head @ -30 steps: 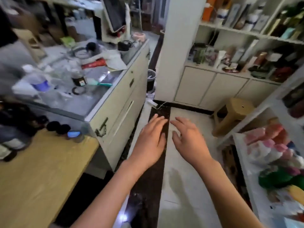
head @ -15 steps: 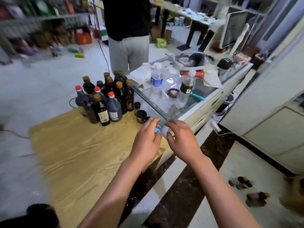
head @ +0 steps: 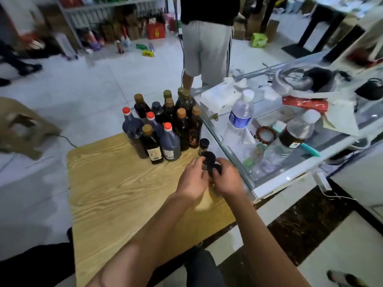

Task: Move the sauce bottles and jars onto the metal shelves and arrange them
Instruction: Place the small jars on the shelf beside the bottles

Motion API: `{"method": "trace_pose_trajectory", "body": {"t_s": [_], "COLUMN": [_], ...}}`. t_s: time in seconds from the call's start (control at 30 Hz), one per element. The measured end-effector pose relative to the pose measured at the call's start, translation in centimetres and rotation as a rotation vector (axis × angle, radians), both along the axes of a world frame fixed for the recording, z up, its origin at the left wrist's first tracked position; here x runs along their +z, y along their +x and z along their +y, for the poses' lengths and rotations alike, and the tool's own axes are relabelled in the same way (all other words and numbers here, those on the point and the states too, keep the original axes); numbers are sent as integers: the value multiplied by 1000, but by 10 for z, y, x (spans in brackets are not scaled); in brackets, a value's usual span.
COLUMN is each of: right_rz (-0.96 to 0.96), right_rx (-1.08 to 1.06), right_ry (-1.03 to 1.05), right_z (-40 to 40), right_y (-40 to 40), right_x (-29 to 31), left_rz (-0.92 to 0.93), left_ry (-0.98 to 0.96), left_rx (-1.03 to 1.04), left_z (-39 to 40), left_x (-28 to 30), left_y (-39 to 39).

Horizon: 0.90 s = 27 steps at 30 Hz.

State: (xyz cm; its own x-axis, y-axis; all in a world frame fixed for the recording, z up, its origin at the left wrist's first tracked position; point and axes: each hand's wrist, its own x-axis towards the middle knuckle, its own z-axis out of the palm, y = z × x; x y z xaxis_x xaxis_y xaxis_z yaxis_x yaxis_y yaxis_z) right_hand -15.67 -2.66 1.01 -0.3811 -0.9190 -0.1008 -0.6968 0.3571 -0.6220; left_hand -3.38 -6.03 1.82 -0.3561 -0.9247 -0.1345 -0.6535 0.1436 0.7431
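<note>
As both hands close on the small black-lidded jars at the right edge of a wooden table (head: 116,195), the job of moving the sauces looks barely begun. The left hand (head: 193,180) curls its fingers round one black-lidded jar (head: 208,158), and the right hand (head: 227,180) wraps another jar with a black lid (head: 216,169) just beside it; how firm either hold is cannot be told from this angle. A third, narrower spice jar (head: 204,145) stands untouched just behind them. The cluster of dark sauce bottles (head: 165,129), some red-capped, others with tan caps, stands upright and tightly packed at the table's far edge, next to a glass display counter (head: 228,141) that carries a water bottle (head: 240,113), a bead bracelet (head: 266,135) and other clutter. Metal shelving (head: 116,15) is visible far across the tiled floor, well apart from the table, though whether it is the intended rack cannot be told. Another person in grey shorts (head: 207,44) stands beyond the bottles. Judged from this view, every bottle and jar in sight has yet to be carried over and arranged.
</note>
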Motion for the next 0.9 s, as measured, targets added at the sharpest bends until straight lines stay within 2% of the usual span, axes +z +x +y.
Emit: {"method": "trace_pose_trajectory", "body": {"t_s": [0.1,0.2,0.4,0.5,0.63,0.7,0.8,0.9], "right_rz": [-46,22,328,380,342,338,299,237], "right_rx": [47,95,149,144,195,193,184,237], "right_ry": [11,102,131,118,71,71,100,137], "right_z": [-45,-77,-95,-103,-109,-108,-107,-107], "right_y": [-17,-21,-8,-9,-12,-10,-8,-11], "right_x": [-49,-88,-122,-125,-125,-125,-126,-129], "left_rz": [20,-47,-108,-132,-367,-423,-408,-349], "left_ry": [90,74,55,51,49,12,-44,-12], "left_rx": [102,149,10,-41,-25,-3,51,33], "left_z": [-44,-82,-138,-149,-154,-151,-143,-141], "left_x": [-24,-51,-82,-92,-93,-94,-97,-94], "left_y": [-19,-32,-65,-70,-73,-73,-65,-59]}}
